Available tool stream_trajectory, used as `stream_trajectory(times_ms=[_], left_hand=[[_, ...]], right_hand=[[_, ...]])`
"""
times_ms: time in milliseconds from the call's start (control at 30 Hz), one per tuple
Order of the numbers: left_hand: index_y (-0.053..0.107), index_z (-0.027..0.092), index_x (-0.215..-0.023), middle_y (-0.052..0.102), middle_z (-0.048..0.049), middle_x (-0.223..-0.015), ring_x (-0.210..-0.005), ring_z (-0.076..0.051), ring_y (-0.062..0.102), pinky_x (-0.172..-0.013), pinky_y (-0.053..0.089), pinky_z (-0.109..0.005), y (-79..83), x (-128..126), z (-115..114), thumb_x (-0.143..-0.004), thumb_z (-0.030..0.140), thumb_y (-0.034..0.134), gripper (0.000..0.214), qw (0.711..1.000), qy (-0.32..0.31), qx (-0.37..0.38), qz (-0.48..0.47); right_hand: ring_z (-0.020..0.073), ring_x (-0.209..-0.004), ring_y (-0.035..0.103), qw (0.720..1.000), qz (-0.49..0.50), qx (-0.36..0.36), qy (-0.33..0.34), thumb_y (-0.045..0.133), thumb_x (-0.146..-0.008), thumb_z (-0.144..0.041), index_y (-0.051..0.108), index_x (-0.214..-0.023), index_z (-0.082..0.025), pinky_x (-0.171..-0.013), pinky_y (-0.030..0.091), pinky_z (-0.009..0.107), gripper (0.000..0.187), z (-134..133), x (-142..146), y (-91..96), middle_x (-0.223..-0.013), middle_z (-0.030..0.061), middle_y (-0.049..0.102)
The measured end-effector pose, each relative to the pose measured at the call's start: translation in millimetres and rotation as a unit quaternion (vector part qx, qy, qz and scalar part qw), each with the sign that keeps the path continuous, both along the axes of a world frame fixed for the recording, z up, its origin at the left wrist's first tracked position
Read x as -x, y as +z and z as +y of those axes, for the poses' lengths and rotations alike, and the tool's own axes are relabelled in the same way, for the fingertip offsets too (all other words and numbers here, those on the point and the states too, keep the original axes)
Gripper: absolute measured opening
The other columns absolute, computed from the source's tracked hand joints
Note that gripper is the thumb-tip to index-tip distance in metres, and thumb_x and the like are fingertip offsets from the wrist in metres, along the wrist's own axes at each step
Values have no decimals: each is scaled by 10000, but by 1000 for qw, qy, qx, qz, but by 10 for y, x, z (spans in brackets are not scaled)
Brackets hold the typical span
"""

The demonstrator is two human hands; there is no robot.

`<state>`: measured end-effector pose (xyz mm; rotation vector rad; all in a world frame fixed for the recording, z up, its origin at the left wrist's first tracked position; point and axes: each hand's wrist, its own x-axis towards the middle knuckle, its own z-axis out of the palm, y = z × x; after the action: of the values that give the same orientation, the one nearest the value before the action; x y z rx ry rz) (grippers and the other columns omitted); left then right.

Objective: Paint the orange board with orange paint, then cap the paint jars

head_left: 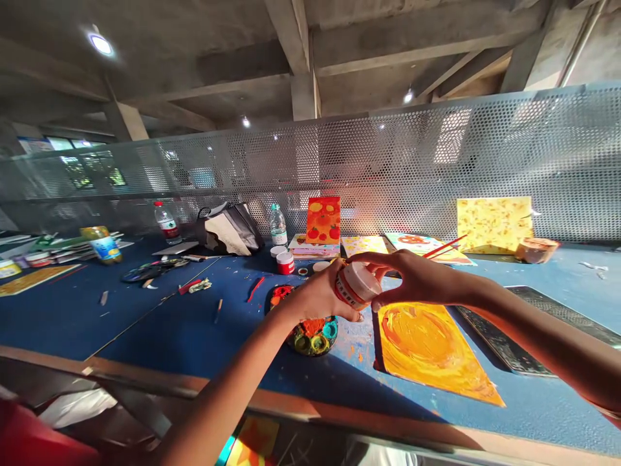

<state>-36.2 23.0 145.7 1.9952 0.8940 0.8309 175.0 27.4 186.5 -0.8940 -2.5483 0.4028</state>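
Note:
My left hand (323, 291) is wrapped around a small paint jar (348, 292) with a dark-lettered label, tilted above the table. The jar's white lid (365, 279) faces my right hand (412, 275), whose thumb and forefinger curl around its edge. A thin red stick like a brush handle (445, 246) shows behind my right hand; I cannot tell whether that hand holds it. Below my left hand is a round palette (310, 343) with red, orange, green and turquoise paint, partly hidden. Under my right hand lies a square canvas (427, 343) covered in orange-yellow paint.
At the back stand a red tomato painting (324, 220), a yellow canvas (495, 223) and a clear bottle (277, 225). A red paint jar (285, 262) is behind the palette. A black tray (528, 330) lies at right. A bag (230, 228) and another palette (150, 269) are left.

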Motion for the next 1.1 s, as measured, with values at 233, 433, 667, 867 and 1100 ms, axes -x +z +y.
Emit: stream_trajectory(times_ms=[233,433,667,867,1100], left_hand=[[513,196,-919,629,-44,-967,-970,-281,590,-873,452,-426,13,-197,-217,-511,159,777,487,966,189,-149,92],[471,210,-961,678,-6,-932,-806,-186,636,-680,502,-302,-108,-199,-95,-492,201,822,586,993,106,-59,7],[490,214,-857,632,-42,-866,-830,-254,582,-760,488,-416,-140,-304,-194,-526,231,760,427,953,232,-180,75],[582,186,-1109,656,-83,-995,-980,-329,556,-1018,341,-596,-270,-312,-156,-693,304,721,455,830,323,-410,195],[579,255,-1020,680,-31,-1040,-1012,-290,612,-972,455,-468,-315,-140,67,-606,311,764,457,915,278,-266,120]], right_hand=[[204,-628,586,987,-25,-71,-141,385,-861,-658,642,-992,-135,-585,384,319,597,-50,135,-127,-723,89,669],[198,-606,548,981,-9,-155,-119,188,-943,-518,591,-997,-145,-585,344,325,552,-118,234,-232,-733,90,638],[160,-487,430,965,-2,-189,-184,193,-915,-433,567,-905,-155,-520,258,308,466,-140,366,-261,-590,41,528],[199,-545,526,938,-5,-148,-315,225,-920,-494,604,-970,-143,-535,251,311,519,-156,539,-208,-630,80,601],[284,-981,656,981,69,-126,-130,355,-943,-460,562,-1182,-129,-822,474,421,457,-19,532,-334,-1064,165,695]])
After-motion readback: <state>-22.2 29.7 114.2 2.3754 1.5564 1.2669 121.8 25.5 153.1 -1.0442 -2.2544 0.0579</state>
